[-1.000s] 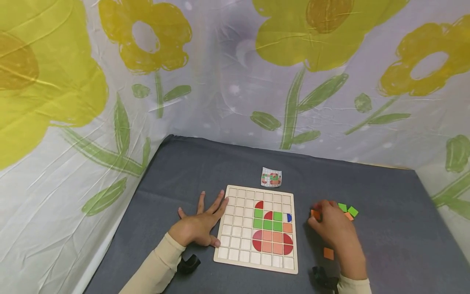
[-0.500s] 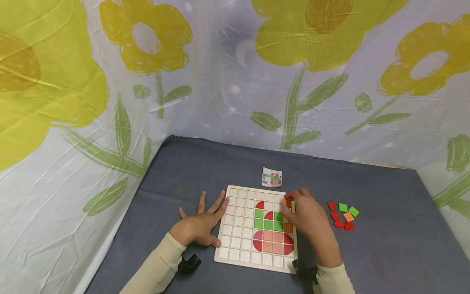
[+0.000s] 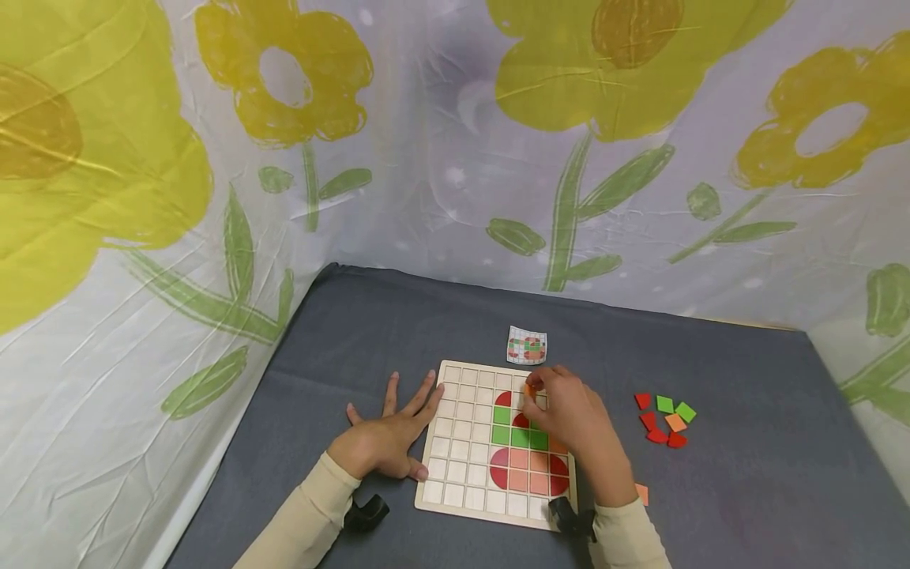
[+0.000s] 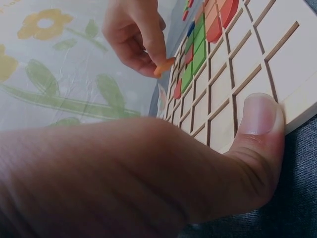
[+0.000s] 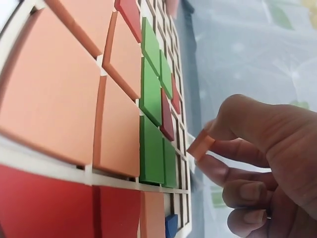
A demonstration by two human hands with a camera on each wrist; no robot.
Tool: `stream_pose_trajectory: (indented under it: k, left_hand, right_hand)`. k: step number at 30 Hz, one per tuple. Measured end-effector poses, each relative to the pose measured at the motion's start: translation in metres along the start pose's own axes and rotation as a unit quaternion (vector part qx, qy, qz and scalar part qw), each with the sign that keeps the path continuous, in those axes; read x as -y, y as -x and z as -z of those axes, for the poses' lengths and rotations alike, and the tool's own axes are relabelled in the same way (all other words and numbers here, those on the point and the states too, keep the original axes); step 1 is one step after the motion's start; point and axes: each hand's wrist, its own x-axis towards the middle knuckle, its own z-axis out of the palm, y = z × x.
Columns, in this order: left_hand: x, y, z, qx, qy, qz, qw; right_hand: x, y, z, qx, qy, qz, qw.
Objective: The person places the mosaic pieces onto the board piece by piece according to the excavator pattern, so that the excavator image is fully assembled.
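Note:
A wooden grid board lies on the dark cloth, partly filled with green, red and orange tiles. My left hand is spread at the board's left side, its thumb resting on the rim and its fingertips at the edge. Over the upper right cells, my right hand pinches an orange tile between thumb and fingers. The tile is held above the board, apart from it. A blue piece sits in the right wrist view's lower part; the right hand hides it from the head view.
A small printed pattern card lies beyond the board. To the right are loose red, green and orange tiles. Another orange tile shows beside the right sleeve. A flower-printed curtain stands behind the table.
My right hand has picked up an orange tile from beside the loose pieces and carried it left, over the board's upper right cells. The left hand stays in place.

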Motion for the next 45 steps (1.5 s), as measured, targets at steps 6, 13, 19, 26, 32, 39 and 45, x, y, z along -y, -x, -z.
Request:
stream_pose_trajectory:
  k: [6, 13, 19, 26, 32, 39, 45]
  left_hand:
    - [0.000, 0.001, 0.000, 0.000, 0.002, -0.001, 1.0000]
    - [0.000, 0.000, 0.001, 0.002, 0.000, 0.001, 1.0000]
    - [-0.001, 0.001, 0.001, 0.003, 0.001, 0.001, 1.0000]
    - [-0.001, 0.001, 0.001, 0.001, 0.004, 0.000, 1.0000]
    - [-0.001, 0.001, 0.002, 0.000, 0.001, 0.001, 1.0000]
    - [-0.001, 0.001, 0.001, 0.000, -0.001, 0.000, 1.0000]
    - [-0.001, 0.000, 0.001, 0.000, 0.001, 0.003, 1.0000]
  right_hand:
    - [0.001, -0.002, -0.003, 0.014, -0.001, 0.006, 0.9999]
    - [0.003, -0.003, -0.005, 0.024, 0.007, 0.015, 0.9996]
    - [0.005, -0.006, -0.007, 0.024, 0.029, 0.023, 0.9990]
    - [0.005, -0.008, -0.008, 0.033, 0.041, 0.013, 0.9985]
    - [0.006, -0.008, -0.009, 0.028, 0.043, 0.018, 0.9985]
    - [0.006, -0.007, -0.013, 0.025, 0.048, 0.020, 0.9983]
    - [0.007, -0.007, -0.011, 0.022, 0.053, 0.023, 0.9981]
